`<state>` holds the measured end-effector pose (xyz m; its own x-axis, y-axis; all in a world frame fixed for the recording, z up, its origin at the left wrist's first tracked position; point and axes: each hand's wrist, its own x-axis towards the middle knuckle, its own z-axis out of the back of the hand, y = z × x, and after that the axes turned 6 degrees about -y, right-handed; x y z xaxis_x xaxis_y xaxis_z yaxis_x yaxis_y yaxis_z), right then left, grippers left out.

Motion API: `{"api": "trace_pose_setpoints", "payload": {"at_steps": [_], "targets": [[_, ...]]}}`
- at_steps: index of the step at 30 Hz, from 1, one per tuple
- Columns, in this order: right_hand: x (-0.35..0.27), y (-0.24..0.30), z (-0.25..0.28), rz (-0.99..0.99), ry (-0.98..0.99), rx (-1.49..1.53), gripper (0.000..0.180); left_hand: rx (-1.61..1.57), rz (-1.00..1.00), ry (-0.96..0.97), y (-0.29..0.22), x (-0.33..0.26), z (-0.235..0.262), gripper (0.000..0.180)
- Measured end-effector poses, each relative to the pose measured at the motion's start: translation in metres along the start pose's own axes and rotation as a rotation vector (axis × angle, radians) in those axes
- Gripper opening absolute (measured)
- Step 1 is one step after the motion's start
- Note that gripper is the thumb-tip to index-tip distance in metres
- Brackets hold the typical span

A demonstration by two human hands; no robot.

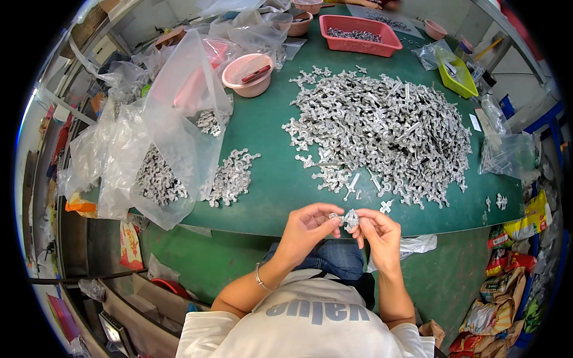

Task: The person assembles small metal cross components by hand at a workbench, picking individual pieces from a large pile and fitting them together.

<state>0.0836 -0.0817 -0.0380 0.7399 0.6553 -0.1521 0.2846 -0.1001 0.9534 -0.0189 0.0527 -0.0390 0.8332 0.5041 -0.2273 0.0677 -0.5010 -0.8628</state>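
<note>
At the near edge of the green table, my left hand [307, 231] pinches one end of a small silver-grey metal casting [351, 219] between thumb and fingers. My right hand [382, 231] grips its other end, so the two hands meet around it. Whether it is one piece or a few held together, I cannot tell. Just beyond my hands spreads a large heap of similar metal castings [382, 131]. A cross-shaped piece [385, 206] lies apart near my right hand, and a small sword-shaped piece [351, 187] rests at the heap's near side.
Left on the table [262, 179], a clear plastic bag [179, 107] stands beside a smaller pile of castings [231, 178]. A pink bowl [248, 88] holds a red-handled tool. Farther back are a red tray [361, 51] of rings and another person's hand [365, 3]. A yellow-green tray [458, 83] sits right.
</note>
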Motion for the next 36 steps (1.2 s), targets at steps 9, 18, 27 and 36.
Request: {"api": "trace_pose_setpoints", "payload": {"at_steps": [9,18,27,36], "targets": [[-0.021,0.015,-0.008,0.186,-0.028,0.012,0.018,-0.032,0.029,0.054,-0.014,-0.019,-0.006,0.019],[-0.030,0.021,-0.008,0.291,-0.028,-0.067,0.019,-0.081,0.013,0.153,-0.020,-0.027,-0.007,0.022],[-0.030,0.022,-0.009,0.349,-0.001,-0.094,0.016,-0.107,0.002,0.145,-0.017,-0.031,-0.008,0.017],[0.026,-0.017,0.026,0.193,-0.234,-0.364,0.012,0.753,-0.663,-0.673,-0.010,0.019,0.086,0.007]]}}
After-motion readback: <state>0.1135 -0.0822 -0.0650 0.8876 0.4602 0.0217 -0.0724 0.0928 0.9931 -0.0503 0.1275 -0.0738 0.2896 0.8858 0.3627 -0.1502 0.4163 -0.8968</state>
